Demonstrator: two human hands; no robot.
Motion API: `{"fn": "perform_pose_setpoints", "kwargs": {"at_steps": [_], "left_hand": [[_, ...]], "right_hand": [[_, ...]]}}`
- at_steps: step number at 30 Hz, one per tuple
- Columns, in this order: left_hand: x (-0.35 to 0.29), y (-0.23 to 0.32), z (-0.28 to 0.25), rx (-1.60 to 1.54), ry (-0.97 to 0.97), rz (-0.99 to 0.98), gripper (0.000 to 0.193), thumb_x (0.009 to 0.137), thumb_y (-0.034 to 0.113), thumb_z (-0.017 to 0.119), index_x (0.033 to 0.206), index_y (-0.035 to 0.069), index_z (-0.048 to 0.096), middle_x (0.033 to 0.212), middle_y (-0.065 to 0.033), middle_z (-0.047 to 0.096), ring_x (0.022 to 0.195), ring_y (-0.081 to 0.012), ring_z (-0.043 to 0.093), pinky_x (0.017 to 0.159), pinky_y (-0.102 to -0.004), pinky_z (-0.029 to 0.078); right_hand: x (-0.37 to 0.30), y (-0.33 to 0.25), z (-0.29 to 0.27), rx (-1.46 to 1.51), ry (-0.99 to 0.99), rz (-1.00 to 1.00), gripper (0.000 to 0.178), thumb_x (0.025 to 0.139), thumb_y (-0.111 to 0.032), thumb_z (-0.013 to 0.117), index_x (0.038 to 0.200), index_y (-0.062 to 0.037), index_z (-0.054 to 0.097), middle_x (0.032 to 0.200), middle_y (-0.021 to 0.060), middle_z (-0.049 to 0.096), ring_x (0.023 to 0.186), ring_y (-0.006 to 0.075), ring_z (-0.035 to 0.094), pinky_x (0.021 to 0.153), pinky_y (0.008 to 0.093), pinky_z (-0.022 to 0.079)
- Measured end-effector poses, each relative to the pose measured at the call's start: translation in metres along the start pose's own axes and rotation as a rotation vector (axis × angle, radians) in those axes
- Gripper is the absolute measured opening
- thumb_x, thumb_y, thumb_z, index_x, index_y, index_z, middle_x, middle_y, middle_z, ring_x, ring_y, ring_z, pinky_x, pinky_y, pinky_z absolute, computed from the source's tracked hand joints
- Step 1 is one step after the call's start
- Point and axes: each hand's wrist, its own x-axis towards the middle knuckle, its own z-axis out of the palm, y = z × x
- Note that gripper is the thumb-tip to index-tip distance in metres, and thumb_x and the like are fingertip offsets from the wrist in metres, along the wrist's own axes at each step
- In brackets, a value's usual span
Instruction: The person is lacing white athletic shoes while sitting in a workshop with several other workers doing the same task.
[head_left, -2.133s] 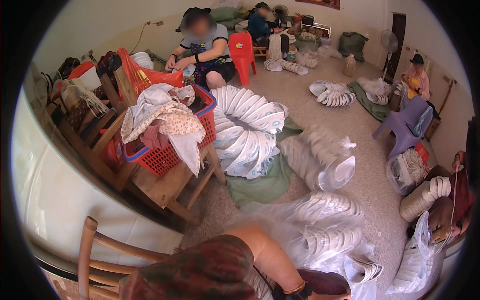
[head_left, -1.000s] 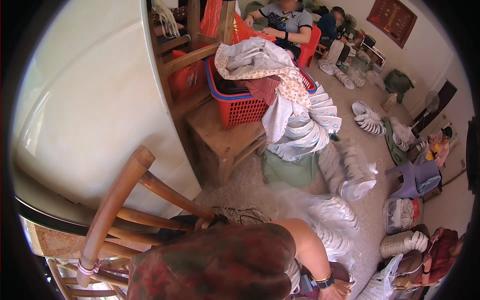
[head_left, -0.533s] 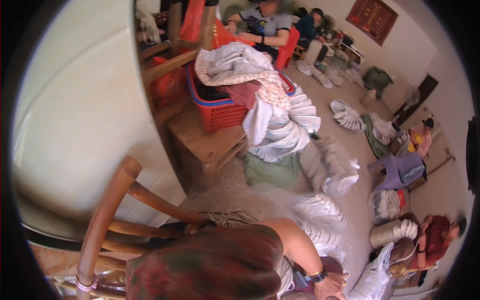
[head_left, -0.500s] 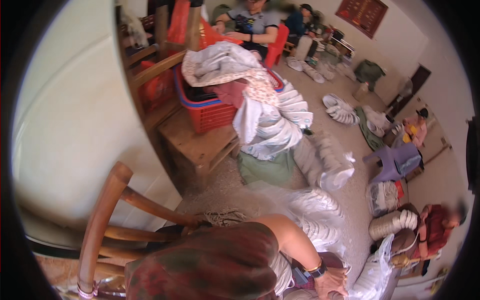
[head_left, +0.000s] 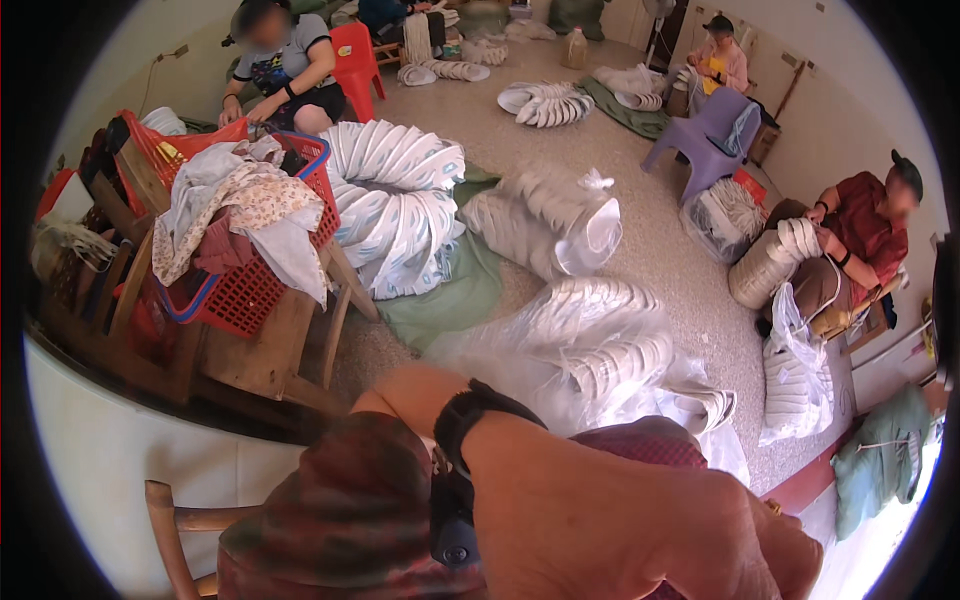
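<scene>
Left hand (head_left: 650, 520) fills foreground, fingertips hidden; can't tell if it grips anything. Dark red checked cloth (head_left: 655, 442) just behind. Next, bagged stacks of white pieces (head_left: 625, 365) on floor (head_left: 690, 320). Left: red basket (head_left: 250, 300) of fabric on wooden chair (head_left: 255, 358). Beyond: white ring-shaped stack (head_left: 400, 235) on green cloth (head_left: 450, 305). Farther, purple chair (head_left: 705, 140); co-worker in pink (head_left: 735, 68).

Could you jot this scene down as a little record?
Left hand: close to the camera; fingers and any grip unclear
Right hand: not visible
Wristband: black, on the left wrist
Beyond the hand: pale pieces in clear plastic
Basket: red, heaped with cloth, on a wooden seat
Ring-shaped white pile: partly on green cloth
Seats: red chair, purple chair
Other people: four
</scene>
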Motion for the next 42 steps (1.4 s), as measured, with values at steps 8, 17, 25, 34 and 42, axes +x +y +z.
{"fn": "perform_pose_setpoints", "kwargs": {"at_steps": [8, 17, 25, 34, 42], "left_hand": [[-0.009, -0.032, -0.011, -0.121, 0.004, 0.251, 0.065, 0.074, 0.04, 0.09, 0.115, -0.005, 0.07, 0.104, -0.013, 0.069, 0.088, -0.0221, 0.066, 0.076, -0.0266, 0.052], [-0.008, -0.042, 0.021, -0.146, -0.136, 0.479, 0.066, 0.077, 0.045, 0.087, 0.118, -0.004, 0.07, 0.106, -0.0134, 0.069, 0.093, -0.0252, 0.066, 0.082, -0.0296, 0.055], [-0.061, -0.098, -0.037, 1.018, 0.197, -0.346, 0.03, 0.103, 0.022, 0.054, 0.093, -0.003, 0.067, 0.084, -0.0132, 0.07, 0.08, -0.0276, 0.069, 0.076, -0.0373, 0.053], [-0.135, -0.098, -0.065, 1.714, -0.044, -0.743, 0.035, 0.096, 0.026, 0.064, 0.103, -0.008, 0.068, 0.117, -0.0235, 0.065, 0.107, -0.0413, 0.063, 0.093, -0.0453, 0.048], [-0.089, -0.161, -0.022, 1.044, 0.025, -0.616, 0.029, 0.082, 0.005, 0.077, 0.106, -0.003, 0.062, 0.086, -0.011, 0.068, 0.072, -0.0162, 0.065, 0.061, -0.0291, 0.053]], "right_hand": [[0.016, -0.018, 0.0, -0.1, -0.132, 0.259, 0.012, 0.095, -0.006, 0.048, 0.096, 0.0013, 0.058, 0.074, 0.0169, 0.058, 0.063, 0.0263, 0.051, 0.061, 0.04, 0.044], [0.036, -0.04, 0.012, 0.145, -0.088, 1.088, 0.01, 0.092, -0.002, 0.052, 0.085, 0.0041, 0.049, 0.061, 0.0096, 0.036, 0.055, 0.018, 0.032, 0.053, 0.0374, 0.029], [0.014, -0.053, -0.015, 0.187, 0.178, 1.163, 0.021, 0.098, -0.013, 0.059, 0.085, 0.0013, 0.055, 0.066, 0.001, 0.042, 0.062, 0.0096, 0.036, 0.054, 0.0314, 0.03], [0.053, -0.113, -0.016, 0.619, 0.233, 1.261, 0.019, 0.095, -0.017, 0.069, 0.09, 0.0019, 0.07, 0.068, -0.0095, 0.048, 0.062, 0.0011, 0.037, 0.054, 0.0221, 0.031], [0.078, -0.123, -0.008, 0.517, -0.038, 1.141, 0.017, 0.09, -0.014, 0.072, 0.09, 0.0028, 0.071, 0.059, -0.0033, 0.046, 0.055, 0.0044, 0.039, 0.049, 0.0258, 0.032]]}}
